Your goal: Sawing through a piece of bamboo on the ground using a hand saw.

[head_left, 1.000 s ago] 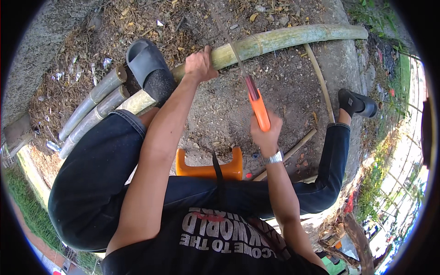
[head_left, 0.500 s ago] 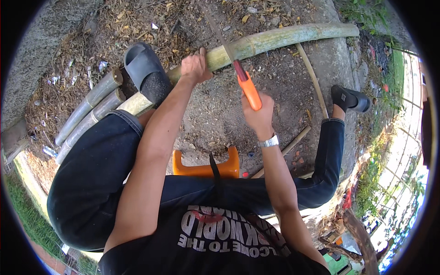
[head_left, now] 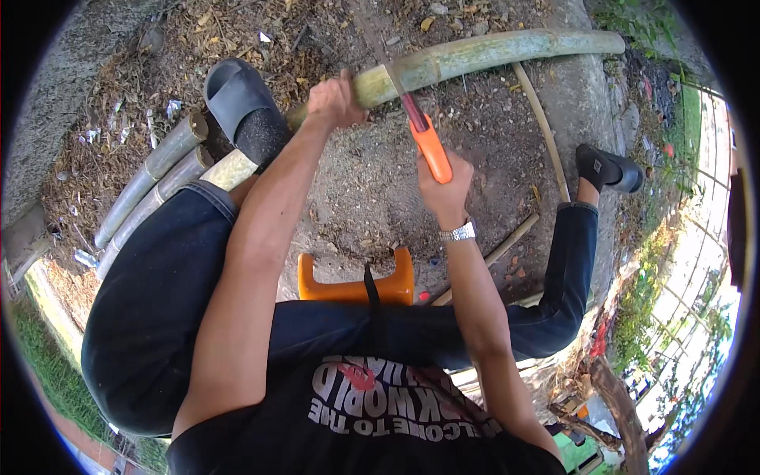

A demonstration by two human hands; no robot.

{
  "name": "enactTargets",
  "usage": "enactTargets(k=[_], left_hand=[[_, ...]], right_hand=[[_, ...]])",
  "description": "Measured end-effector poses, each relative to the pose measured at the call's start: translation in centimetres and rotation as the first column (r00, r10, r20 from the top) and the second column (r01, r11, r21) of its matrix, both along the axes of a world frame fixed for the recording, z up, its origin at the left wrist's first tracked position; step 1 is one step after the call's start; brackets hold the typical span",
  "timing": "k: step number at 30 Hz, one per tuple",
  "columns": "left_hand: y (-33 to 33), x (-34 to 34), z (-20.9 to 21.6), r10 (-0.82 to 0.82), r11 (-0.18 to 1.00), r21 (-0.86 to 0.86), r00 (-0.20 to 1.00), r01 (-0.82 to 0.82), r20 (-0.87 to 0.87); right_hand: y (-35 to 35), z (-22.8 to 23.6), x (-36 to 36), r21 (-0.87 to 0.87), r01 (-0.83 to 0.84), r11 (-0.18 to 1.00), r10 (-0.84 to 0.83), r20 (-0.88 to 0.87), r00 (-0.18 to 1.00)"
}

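Observation:
A thick greenish bamboo pole (head_left: 491, 55) lies across the ground ahead of me, its right part curving away to the far right. My left hand (head_left: 336, 101) is closed over its left part and presses it down. In my right hand (head_left: 446, 188) is the orange handle of a hand saw (head_left: 431, 150), fingers wrapped round it. The saw's thin blade crosses the bamboo a little right of my left hand, pointing away from me; its far end blurs against the soil. My left foot, in a dark slide sandal (head_left: 237, 99), is beside the pole's left end.
Several cut bamboo lengths (head_left: 154, 178) lie at the left, by my bent leg. An orange plastic stool (head_left: 356, 290) is under me. A thin stick (head_left: 542, 131) runs from the pole toward my right foot (head_left: 606, 168). Dry leaves and litter cover the soil.
The view has shifted slightly, so the pole and saw appear a little higher. Both hands keep their grip, and the saw stays across the bamboo at about the same place.

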State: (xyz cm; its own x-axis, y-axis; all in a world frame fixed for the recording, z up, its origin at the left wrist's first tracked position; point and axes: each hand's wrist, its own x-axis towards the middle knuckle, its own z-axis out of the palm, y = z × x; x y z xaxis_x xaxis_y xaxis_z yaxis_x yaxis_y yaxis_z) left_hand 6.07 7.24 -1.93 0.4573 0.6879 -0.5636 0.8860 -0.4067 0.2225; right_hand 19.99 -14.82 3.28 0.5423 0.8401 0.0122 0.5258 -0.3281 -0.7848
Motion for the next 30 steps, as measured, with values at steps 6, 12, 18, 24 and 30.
enactTargets(k=[6, 12, 18, 24, 30], left_hand=[[0.7, 0.9, 0.6, -0.023, 0.993, 0.118, 0.999, 0.018, 0.044], [-1.3, 0.7, -1.7, 0.070, 0.987, 0.139, 0.996, -0.077, 0.050], [-2.3, -0.1, -1.3, 0.088, 0.976, 0.185, 0.985, -0.115, 0.149], [-1.9, 0.4, -0.2, 0.077, 0.981, 0.163, 0.986, -0.101, 0.149], [-0.8, 0.0, -1.1, 0.044, 0.993, 0.105, 0.990, -0.059, 0.137]], right_hand=[[-19.7, 6.7, -2.8, -0.124, -0.053, 0.991, 0.054, 0.000, 0.999], [5.9, 0.5, 0.2, 0.080, 0.018, 0.997, -0.017, -0.004, 1.000], [15.2, 10.1, 0.7, 0.251, -0.041, 0.967, 0.040, 0.006, 0.999], [2.1, 9.6, 1.1, 0.230, 0.028, 0.973, 0.046, -0.312, 0.949], [-5.3, 7.5, -0.1, -0.004, -0.064, 0.998, 0.060, -0.267, 0.962]])
